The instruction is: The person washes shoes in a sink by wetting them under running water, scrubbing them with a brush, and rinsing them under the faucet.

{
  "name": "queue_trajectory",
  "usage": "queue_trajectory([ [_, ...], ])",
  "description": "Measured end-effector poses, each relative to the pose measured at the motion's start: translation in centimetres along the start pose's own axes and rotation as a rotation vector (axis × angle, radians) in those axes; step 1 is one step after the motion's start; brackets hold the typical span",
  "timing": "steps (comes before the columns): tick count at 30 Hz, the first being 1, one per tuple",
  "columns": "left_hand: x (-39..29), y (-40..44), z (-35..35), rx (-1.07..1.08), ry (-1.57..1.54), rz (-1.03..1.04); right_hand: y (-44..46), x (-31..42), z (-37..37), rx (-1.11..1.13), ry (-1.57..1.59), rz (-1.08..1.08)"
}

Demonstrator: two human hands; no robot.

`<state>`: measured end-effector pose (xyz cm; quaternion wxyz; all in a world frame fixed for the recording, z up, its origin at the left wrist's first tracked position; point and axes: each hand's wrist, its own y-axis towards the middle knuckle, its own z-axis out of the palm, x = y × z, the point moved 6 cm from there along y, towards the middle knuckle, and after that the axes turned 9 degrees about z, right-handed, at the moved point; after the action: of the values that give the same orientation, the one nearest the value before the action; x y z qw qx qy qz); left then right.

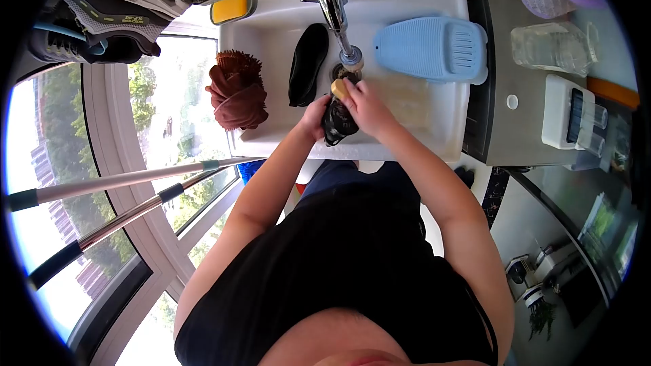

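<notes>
Head view: one white sink (422,105) holding one blue washboard (427,47), one loose black shoe (308,68) and one held dark shoe (339,124).
I see the held dark shoe just below the faucet (329,0), long axis running toward the front rim (445,150), toe end unclear. Left hand (315,118) grips it; right hand (368,110) pinches one tan block (338,89) against it.

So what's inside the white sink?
In or over the sink are a black shoe, a blue washboard overlapping its right rim, and, in the left hand, a dark item. The right hand holds a yellowish block over it. The sink floor beneath these is hidden.
</notes>
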<state>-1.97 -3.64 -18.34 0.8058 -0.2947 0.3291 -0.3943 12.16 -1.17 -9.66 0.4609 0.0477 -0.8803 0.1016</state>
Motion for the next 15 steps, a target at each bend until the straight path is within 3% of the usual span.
queue_trajectory([
  [1,-1.0,-0.3,0.5,-0.022,0.001,0.102,-1.0,2.4,-0.3,0.011,-0.023,-0.067],
  [5,-1.8,-1.4,1.8,-0.069,0.118,0.065,-3.0,5.9,-1.3,-0.014,-0.106,-0.146],
  [10,-1.7,-0.9,1.8,0.114,-0.058,-0.035,-4.0,7.5,-2.3,-0.017,-0.170,-0.239],
  [12,-1.8,-1.4,2.4,0.077,-0.079,-0.037,-2.8,6.2,-2.7,-0.048,-0.082,-0.251],
  [15,-0.5,-1.5,1.7,0.113,-0.163,-0.096,1.4,-4.5,-0.2,-0.148,-0.056,0.018],
])
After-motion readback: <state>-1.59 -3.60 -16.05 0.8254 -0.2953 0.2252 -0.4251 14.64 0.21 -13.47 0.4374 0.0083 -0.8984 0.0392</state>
